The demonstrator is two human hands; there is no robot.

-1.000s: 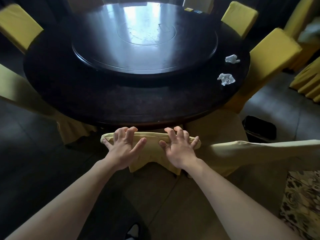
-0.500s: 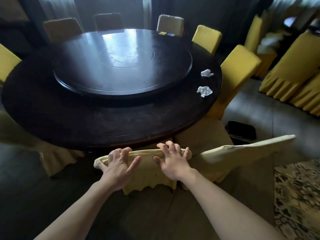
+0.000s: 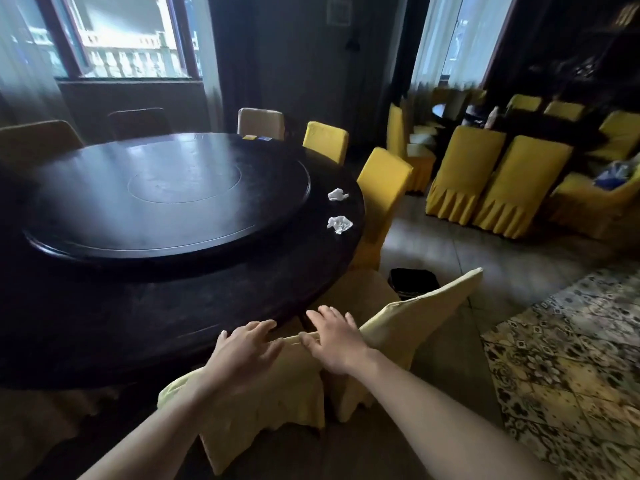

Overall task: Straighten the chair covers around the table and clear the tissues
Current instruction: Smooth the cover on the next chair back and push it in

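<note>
- Both forearms are stretched forward and slightly inward from the bottom edge of the view, bare to the elbow, with the backs of the hands turned up.
- The left hand [image 3: 247,351] is laid palm down on the top edge of the pale yellow chair cover [image 3: 277,396], its fingers spread and nearly straight; nothing is gripped, and the fingertips are pointed toward the table rim.
- The right hand [image 3: 334,341] is set just beside the left one, palm down, with fingers extended and fanned. Whether it is pressed onto the cover or held just above it cannot be told.
- A narrow strip of the cover's top edge is seen between the two hands.
- The dark round table [image 3: 173,317] is found directly ahead of the fingertips, with its raised turntable [image 3: 166,195] further out.
- Two crumpled tissues are seen lying on the table well ahead and to the right of the right hand: the nearer tissue [image 3: 339,224] and the farther tissue [image 3: 337,194], close together but apart.
- A second pale covered chair [image 3: 422,317] is seen tilted just to the right of the right hand, touching the first cover.
- A dark bin [image 3: 414,278] is seen on the floor beyond that chair.
- Brighter yellow chairs [image 3: 382,181] are placed round the far right of the table.
</note>
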